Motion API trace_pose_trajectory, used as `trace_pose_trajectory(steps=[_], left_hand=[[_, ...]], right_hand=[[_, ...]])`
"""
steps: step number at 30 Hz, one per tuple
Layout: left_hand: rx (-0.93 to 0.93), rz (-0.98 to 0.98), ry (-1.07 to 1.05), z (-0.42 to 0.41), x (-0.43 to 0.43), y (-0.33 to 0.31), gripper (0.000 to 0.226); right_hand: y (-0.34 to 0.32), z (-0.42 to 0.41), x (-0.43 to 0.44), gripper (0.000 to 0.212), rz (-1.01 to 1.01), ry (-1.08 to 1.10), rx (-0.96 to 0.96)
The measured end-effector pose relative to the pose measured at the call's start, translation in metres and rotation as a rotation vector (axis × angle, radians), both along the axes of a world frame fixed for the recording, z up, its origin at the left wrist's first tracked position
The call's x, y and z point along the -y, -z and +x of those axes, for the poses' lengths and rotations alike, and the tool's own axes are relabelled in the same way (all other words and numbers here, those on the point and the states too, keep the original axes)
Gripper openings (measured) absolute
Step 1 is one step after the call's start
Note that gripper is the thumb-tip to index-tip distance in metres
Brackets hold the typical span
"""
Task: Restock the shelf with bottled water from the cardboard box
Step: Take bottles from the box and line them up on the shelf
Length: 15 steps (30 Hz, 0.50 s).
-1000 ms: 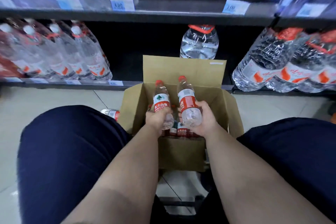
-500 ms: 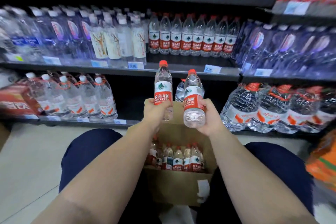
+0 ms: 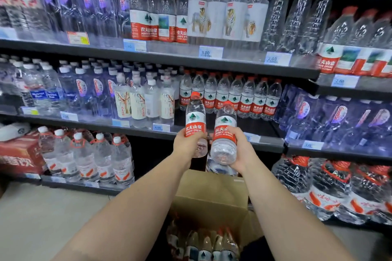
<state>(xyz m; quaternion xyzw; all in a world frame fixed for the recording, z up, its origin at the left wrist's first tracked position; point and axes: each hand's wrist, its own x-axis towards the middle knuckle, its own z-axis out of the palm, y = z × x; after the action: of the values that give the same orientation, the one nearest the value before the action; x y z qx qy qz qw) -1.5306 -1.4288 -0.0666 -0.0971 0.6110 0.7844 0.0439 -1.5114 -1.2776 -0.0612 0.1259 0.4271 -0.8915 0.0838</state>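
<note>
The left hand (image 3: 186,144) is curled tight around one small water bottle, the left bottle (image 3: 195,121), low down near its bottom. The right hand (image 3: 242,150) is wrapped around another one, the right bottle (image 3: 224,133), in the same way. Both bottles have red labels and red caps. They stand almost straight up, caps pointing to 12 o'clock, bottoms to 6 o'clock, and they sit just beside each other in the air. The cardboard box (image 3: 212,195) is down at 6 o'clock from the hands, between the arms, and more bottles (image 3: 203,246) show inside it. The place to look is the middle shelf (image 3: 265,143). A row of the same red-label bottles (image 3: 247,99) stands there, at about 12 to 1 o'clock from the hands and farther back. In front of that row there is a dark bare strip of shelf, at about 1 o'clock from the right hand. I think the right hand is nearer to that strip, so its bottle would likely go in first, up over the shelf edge and then down. The left hand sits at the left end of the row, near 11 o'clock of the strip. Since the bottles are already upright, I think they need little turning, only a push forward.
</note>
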Motion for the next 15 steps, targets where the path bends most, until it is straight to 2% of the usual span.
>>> trace_pose_trajectory(steps=[4, 7, 10, 12, 15], left_hand=[[0.040, 0.043, -0.022, -0.046, -0.003, -0.006, 0.061], [0.085, 0.065, 0.010, -0.086, -0.006, -0.010, 0.064], [0.058, 0.006, 0.040, -0.134, -0.014, -0.010, 0.062], [0.005, -0.060, 0.069, -0.156, -0.016, -0.009, 0.064], [-0.056, -0.134, 0.107, -0.195, -0.025, -0.003, 0.069]], right_hand=[[-0.010, -0.045, -0.007, 0.049, 0.049, -0.031, 0.039], [-0.012, -0.084, -0.019, 0.038, 0.120, 0.013, 0.031], [-0.006, -0.132, -0.038, 0.038, 0.326, 0.013, -0.082], [-0.004, -0.156, -0.047, 0.046, 0.482, 0.033, -0.154], [0.006, -0.197, -0.057, 0.063, 0.586, 0.050, -0.207]])
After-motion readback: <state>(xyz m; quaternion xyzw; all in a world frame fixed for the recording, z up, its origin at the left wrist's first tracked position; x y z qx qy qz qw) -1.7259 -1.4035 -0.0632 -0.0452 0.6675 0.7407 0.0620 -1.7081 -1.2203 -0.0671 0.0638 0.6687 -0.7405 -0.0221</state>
